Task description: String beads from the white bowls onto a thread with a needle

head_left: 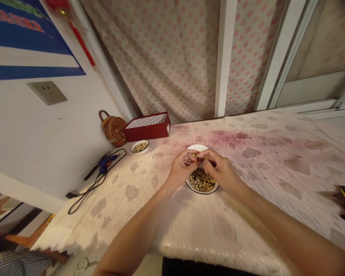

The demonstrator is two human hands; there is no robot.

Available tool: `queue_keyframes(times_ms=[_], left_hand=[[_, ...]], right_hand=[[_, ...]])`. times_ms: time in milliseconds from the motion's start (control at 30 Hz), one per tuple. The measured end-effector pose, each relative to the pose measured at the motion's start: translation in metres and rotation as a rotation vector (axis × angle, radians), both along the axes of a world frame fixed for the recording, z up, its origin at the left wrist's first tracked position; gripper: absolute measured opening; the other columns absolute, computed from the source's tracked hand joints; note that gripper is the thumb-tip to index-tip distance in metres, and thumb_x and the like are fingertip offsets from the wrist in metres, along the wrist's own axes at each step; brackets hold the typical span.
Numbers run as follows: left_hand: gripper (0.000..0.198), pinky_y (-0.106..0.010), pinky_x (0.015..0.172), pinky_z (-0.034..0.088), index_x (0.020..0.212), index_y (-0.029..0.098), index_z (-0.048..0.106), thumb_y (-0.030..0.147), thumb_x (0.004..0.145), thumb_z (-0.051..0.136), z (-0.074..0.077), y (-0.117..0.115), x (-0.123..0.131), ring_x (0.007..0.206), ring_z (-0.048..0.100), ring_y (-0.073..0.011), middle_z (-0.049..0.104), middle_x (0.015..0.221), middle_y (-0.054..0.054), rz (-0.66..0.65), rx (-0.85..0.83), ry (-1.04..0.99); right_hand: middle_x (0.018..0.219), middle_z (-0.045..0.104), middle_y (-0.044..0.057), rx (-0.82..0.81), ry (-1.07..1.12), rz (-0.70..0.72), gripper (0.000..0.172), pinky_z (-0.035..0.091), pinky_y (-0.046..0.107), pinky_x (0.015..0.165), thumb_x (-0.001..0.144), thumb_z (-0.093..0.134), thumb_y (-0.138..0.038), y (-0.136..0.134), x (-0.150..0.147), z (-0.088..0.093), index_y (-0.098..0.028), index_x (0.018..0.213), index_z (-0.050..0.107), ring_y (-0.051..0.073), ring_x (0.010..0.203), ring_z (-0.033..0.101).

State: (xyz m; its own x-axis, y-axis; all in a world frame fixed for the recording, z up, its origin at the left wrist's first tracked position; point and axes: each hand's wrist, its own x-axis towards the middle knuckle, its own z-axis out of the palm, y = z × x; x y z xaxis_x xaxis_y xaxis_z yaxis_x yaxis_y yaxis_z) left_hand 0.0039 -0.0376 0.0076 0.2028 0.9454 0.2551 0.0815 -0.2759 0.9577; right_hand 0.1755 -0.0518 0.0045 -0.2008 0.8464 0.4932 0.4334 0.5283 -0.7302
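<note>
Your left hand (180,168) and right hand (222,170) meet just above the white bowl (200,147) in the middle of the worktop (276,172). Both hands are closed at the fingertips, pinching a small dark red piece (200,159) between them. The bowl beneath holds a heap of yellow and dark beads (202,181). Well off to your left stand a smaller bowl (140,147), a red box (147,129), a brown bag (114,131) and a blue glue gun (107,161) with its black cord

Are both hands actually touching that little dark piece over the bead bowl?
Touching. The head view shows the left hand and right hand pinching the small dark piece between their fingers, no gap.
</note>
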Motion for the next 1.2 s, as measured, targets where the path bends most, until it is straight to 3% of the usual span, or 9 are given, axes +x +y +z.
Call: queue_keyframes(times_ms=[333, 733, 933, 1033, 1133, 1200], left_hand=[[0.026, -0.025, 0.078, 0.049, 0.107, 0.017, 0.065, 0.019, 0.083, 0.075, -0.001, 0.001, -0.001, 0.077, 0.067, -0.0127, 0.071, 0.082, -0.001, 0.004, 0.012, 0.003], [0.028, -0.025, 0.077, 0.05, 0.108, 0.017, 0.064, 0.017, 0.082, 0.075, -0.001, 0.0, 0.0, 0.076, 0.067, -0.0127, 0.07, 0.079, 0.0, -0.005, 0.011, 0.016], [0.022, -0.026, 0.077, 0.051, 0.105, 0.018, 0.067, 0.012, 0.084, 0.069, -0.008, 0.022, 0.008, 0.08, 0.069, -0.0145, 0.074, 0.084, -0.003, 0.104, 0.106, 0.048], [0.028, -0.03, 0.083, 0.053, 0.109, 0.02, 0.07, 0.007, 0.084, 0.065, -0.016, 0.035, 0.009, 0.088, 0.071, -0.0172, 0.077, 0.097, -0.006, 0.118, 0.147, 0.112], [0.028, -0.033, 0.087, 0.052, 0.105, 0.022, 0.073, 0.006, 0.082, 0.067, -0.016, 0.034, 0.004, 0.096, 0.07, -0.0201, 0.077, 0.107, -0.007, 0.182, 0.21, 0.21], [0.02, -0.034, 0.088, 0.051, 0.096, 0.022, 0.075, 0.009, 0.082, 0.069, -0.01, 0.025, 0.0, 0.094, 0.068, -0.0207, 0.077, 0.102, -0.005, 0.208, 0.282, 0.33]], right_hand=[[0.059, 0.059, -0.007, 0.005, -0.02, -0.019, 0.019, 0.038, 0.026, 0.054, 0.088, 0.044, -0.021, 0.0, 0.001, 0.002, -0.023, 0.102, 0.057, 0.013, 0.045, 0.049], [0.062, 0.062, -0.004, -0.008, -0.009, 0.007, 0.02, 0.045, 0.029, 0.063, 0.092, 0.045, -0.025, 0.002, 0.0, -0.003, -0.023, 0.106, 0.058, 0.017, 0.055, 0.06], [0.065, 0.065, -0.002, 0.02, 0.064, -0.151, 0.018, 0.042, 0.029, 0.061, 0.091, 0.046, -0.027, 0.001, 0.001, 0.001, -0.023, 0.101, 0.059, 0.018, 0.058, 0.061], [0.068, 0.067, -0.001, 0.027, 0.103, -0.227, 0.017, 0.042, 0.029, 0.06, 0.09, 0.047, -0.026, 0.001, 0.003, 0.004, -0.023, 0.1, 0.06, 0.017, 0.059, 0.061], [0.068, 0.068, -0.001, 0.034, 0.129, -0.258, 0.018, 0.042, 0.029, 0.06, 0.089, 0.047, -0.024, 0.001, 0.003, 0.005, -0.023, 0.1, 0.061, 0.018, 0.059, 0.062], [0.068, 0.068, -0.001, 0.04, 0.137, -0.267, 0.018, 0.042, 0.029, 0.06, 0.089, 0.047, -0.024, 0.001, 0.003, 0.006, -0.023, 0.101, 0.061, 0.018, 0.059, 0.061]])
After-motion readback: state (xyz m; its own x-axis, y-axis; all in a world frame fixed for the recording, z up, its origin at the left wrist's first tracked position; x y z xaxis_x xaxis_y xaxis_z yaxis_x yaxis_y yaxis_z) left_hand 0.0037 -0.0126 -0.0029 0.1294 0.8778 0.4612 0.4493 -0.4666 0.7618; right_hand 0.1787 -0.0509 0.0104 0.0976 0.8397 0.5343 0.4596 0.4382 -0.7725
